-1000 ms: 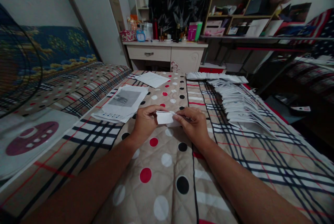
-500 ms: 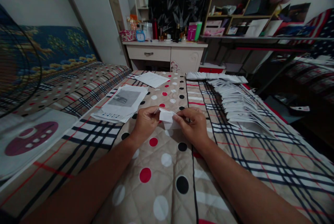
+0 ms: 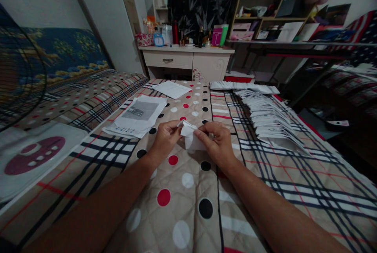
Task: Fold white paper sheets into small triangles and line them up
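Note:
Between my two hands is a small white folded paper (image 3: 194,142), its top edge bent over into a flap. My left hand (image 3: 165,137) pinches the paper's upper left corner with thumb and fingers. On the other side my right hand (image 3: 218,140) grips its right edge, the thumb lying on the front face. Both hands are just above the spotted and checked bedspread (image 3: 188,213). Part of the paper is hidden behind the right fingers.
Left of my hands lies a stack of printed sheets (image 3: 138,113), with another white sheet (image 3: 172,89) behind it. A long row of folded papers (image 3: 271,117) fans out at the right. A white bag (image 3: 44,151) with a purple print lies far left. A dresser (image 3: 188,60) stands beyond.
The folded paper has tilted, and more of its lower white face shows below the flap. Both hands have shifted only slightly, keeping their hold.

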